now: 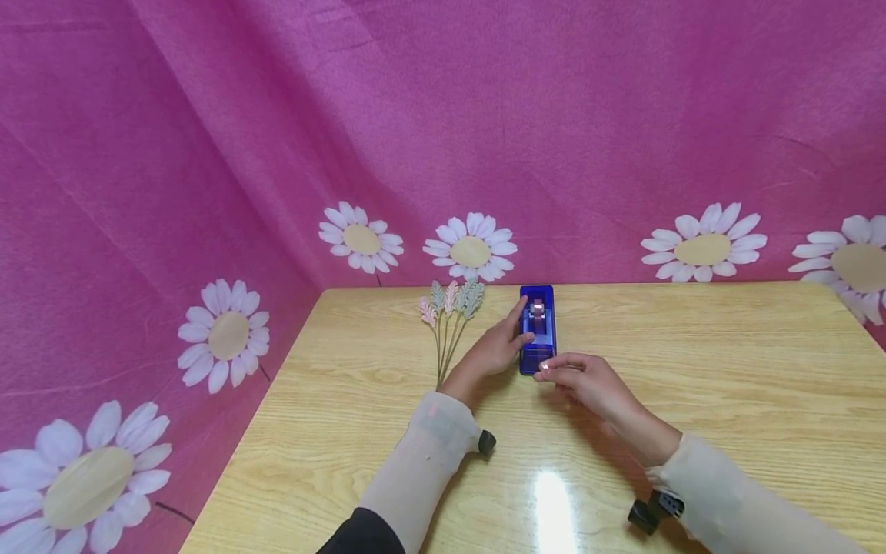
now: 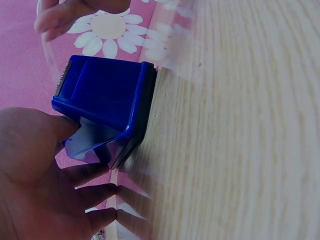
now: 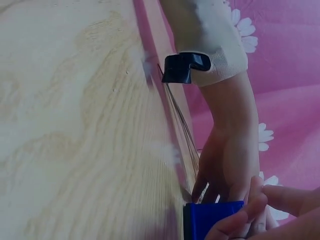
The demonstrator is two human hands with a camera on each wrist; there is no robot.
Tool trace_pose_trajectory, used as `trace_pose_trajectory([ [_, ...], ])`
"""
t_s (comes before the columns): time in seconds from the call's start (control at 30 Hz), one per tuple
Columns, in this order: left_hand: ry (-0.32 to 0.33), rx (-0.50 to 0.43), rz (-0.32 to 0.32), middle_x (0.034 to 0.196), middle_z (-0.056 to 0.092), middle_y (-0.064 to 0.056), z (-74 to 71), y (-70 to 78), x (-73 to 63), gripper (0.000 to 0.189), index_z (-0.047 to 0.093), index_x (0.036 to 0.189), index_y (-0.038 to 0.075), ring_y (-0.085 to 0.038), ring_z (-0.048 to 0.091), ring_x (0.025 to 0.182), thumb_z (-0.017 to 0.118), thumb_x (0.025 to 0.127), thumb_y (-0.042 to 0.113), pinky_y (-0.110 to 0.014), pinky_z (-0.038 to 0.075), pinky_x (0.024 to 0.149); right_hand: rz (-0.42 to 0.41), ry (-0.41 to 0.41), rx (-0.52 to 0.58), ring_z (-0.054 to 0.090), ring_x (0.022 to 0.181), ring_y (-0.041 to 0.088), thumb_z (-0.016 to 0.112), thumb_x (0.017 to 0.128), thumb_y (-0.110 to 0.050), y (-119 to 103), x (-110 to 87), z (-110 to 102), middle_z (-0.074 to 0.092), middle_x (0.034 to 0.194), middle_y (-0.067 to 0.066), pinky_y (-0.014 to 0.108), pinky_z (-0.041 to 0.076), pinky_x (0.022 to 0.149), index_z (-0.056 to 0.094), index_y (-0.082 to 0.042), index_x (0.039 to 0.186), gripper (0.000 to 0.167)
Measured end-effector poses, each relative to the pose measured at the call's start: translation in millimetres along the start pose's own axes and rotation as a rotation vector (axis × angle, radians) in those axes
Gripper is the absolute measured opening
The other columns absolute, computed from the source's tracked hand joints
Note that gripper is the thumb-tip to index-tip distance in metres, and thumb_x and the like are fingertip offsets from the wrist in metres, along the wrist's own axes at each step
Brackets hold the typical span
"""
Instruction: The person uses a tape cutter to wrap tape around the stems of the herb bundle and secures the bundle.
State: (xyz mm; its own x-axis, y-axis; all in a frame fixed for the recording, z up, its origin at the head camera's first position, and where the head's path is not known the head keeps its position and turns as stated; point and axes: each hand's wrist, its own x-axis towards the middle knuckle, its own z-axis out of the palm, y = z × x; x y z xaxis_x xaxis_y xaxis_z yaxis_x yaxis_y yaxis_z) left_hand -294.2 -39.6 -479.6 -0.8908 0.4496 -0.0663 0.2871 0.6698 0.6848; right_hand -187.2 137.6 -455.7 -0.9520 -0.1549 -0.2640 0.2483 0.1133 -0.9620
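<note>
A blue tape dispenser (image 1: 535, 358) stands on the wooden table, its long side running away from me. My left hand (image 1: 493, 350) holds it from the left, thumb on the body and fingers along the side. At the near end my right hand (image 1: 588, 381) pinches the end of the tape between thumb and fingertips. In the left wrist view a clear strip of tape (image 2: 49, 62) runs from those fingers to the toothed cutting edge of the dispenser (image 2: 107, 90). The right wrist view shows only part of the dispenser (image 3: 210, 217), partly behind the right fingers.
Artificial flower stems (image 1: 446, 331) in pink and grey-green lie left of the dispenser, partly behind the left wrist. A pink cloth with large white daisies (image 1: 471, 250) hangs behind and to the left of the table (image 1: 692, 354).
</note>
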Motion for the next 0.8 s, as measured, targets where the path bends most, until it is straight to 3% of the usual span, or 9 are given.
trace_pose_trajectory([
  [0.53,0.003,-0.001,-0.002,0.164,0.037,-0.013,0.0,1.6,-0.9,0.068,0.006,0.167,0.031,-0.029,0.040,0.148,0.045,0.111,0.033,-0.045,0.033,0.121,-0.025,0.005,-0.095,0.057,0.076,0.011,0.069,0.099,-0.022,5,-11.8,4,0.080,0.100,0.001,0.028,0.047,0.062,0.072,0.000,0.114,0.027],
  [0.8,0.006,0.003,-0.021,0.165,0.034,-0.013,-0.6,3.4,-1.8,0.068,0.006,0.167,0.032,-0.030,0.039,0.149,0.045,0.111,0.034,-0.046,0.032,0.121,-0.035,-0.013,-0.078,0.062,0.082,0.011,0.068,0.099,-0.019,12,-16.0,7,0.079,0.102,0.004,0.027,0.047,0.065,0.071,0.002,0.115,0.027],
])
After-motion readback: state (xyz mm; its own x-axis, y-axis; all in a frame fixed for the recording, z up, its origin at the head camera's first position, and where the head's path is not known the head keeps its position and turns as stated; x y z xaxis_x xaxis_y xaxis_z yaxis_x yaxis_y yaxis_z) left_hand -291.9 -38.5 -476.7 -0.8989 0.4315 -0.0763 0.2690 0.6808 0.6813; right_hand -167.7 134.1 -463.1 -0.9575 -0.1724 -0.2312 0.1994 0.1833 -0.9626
